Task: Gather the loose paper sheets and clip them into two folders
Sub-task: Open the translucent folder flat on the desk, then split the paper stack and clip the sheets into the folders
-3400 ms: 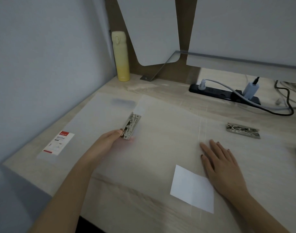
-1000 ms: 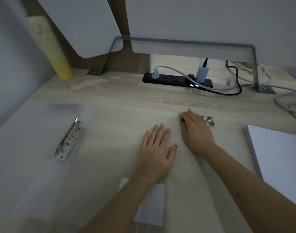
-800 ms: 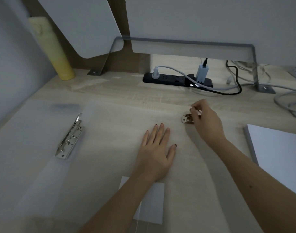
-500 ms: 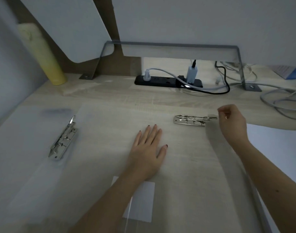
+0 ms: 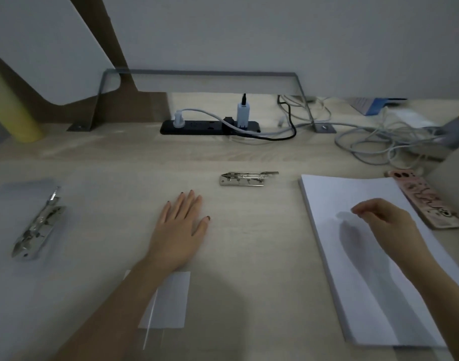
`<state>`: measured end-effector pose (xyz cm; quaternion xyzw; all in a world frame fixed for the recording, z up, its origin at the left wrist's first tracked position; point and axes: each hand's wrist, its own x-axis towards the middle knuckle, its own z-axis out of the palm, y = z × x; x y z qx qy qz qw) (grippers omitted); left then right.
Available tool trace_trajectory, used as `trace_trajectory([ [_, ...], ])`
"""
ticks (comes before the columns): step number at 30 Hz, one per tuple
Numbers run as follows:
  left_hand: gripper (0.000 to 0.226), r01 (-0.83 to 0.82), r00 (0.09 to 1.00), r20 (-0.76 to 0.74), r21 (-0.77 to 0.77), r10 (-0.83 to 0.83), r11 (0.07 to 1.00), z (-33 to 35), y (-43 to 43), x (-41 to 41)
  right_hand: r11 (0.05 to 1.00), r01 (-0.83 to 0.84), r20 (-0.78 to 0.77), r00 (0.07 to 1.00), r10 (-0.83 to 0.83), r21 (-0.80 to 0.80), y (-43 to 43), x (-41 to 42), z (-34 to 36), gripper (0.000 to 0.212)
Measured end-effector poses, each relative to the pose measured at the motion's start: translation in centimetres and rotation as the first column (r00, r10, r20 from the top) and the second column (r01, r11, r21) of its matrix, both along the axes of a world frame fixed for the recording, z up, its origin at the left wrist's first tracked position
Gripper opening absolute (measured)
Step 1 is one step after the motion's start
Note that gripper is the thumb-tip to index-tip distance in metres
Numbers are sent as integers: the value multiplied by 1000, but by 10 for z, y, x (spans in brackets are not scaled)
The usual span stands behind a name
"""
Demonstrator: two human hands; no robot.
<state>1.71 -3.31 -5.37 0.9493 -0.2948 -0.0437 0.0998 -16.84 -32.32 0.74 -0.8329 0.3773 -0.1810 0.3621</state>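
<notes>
Everything placed off the black power strip (image 5: 210, 127) at the back of the wooden surface (image 5: 119, 147).

The paper stack (image 5: 327, 204) sits in front of the strip and off to its right. It's a thick, squared-up block of plain white sheets, its long side running toward the camera and the top sheet blank. The right hand (image 5: 387, 225) hangs just over the far half of it, fingers loosely curled with the thumb near the fingertips and nothing in them. Its shadow falls on the top sheet.

Straight in front of the strip is a shiny metal clip mechanism (image 5: 245, 178), lying crosswise on a frosted see-through folder (image 5: 249, 256) that is spread open on the wood — you can barely make out its edges. The left hand (image 5: 180, 230) is flat on that folder, in front of the strip and a bit left, palm down, fingers straight and close together, thumb out to the side. A white label (image 5: 168, 303) shows through the plastic under the wrist.

Far left of the strip and nearer the camera there's a second metal clip (image 5: 38, 227), angled, on another frosted folder (image 5: 15, 194).

Other stuff — a yellow bottle (image 5: 12, 108) left of the strip, tangled cables (image 5: 379, 142) to its right, and a patterned phone (image 5: 426, 201) just beyond the paper's right edge.
</notes>
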Motion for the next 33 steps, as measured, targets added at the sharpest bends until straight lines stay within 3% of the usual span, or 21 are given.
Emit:
trace_trajectory([
  [3, 56, -74, 984, -176, -212, 37, 974, 13, -14, -17, 997, -60, -48, 997, 58, -47, 4, -16, -4, 22],
  [6, 42, -183, 919, -387, -583, -73, 791, 26, -44, -51, 988, -116, -95, 990, 107, -102, 10, -21, -12, 21],
  [8, 36, -263, 798, -562, -650, -218, 713, 38, -66, -77, 974, -144, -154, 981, 118, -175, 11, -25, -19, 18],
  [11, 39, -309, 585, -728, -608, -358, 731, 49, -95, -108, 933, -182, -218, 969, 117, -310, 13, -28, -25, 13],
  [14, 42, -441, 415, -845, -512, -338, 737, 53, -114, -120, 903, -193, -230, 967, 108, -385, 15, -27, -27, 13],
  [17, 12, -568, 274, -911, -412, -309, 712, 59, -129, -118, 893, -212, -241, 963, 122, -398, 14, -27, -29, 15],
  [19, 18, -575, 222, -928, -373, -299, 728, 64, -138, -113, 896, -221, -248, 960, 131, -385, 13, -27, -30, 16],
  [25, 6, -624, 128, -972, -232, -195, 746, 71, -155, -97, 892, -226, -238, 961, 139, -391, 11, -28, -30, 16],
  [27, 14, -631, 109, -980, -198, -166, 751, 71, -157, -92, 891, -225, -236, 962, 138, -395, 12, -28, -30, 16],
  [33, 8, -599, 134, -983, -180, -125, 780, 70, -167, -91, 885, -232, -259, 957, 133, -404, 14, -27, -31, 16],
])
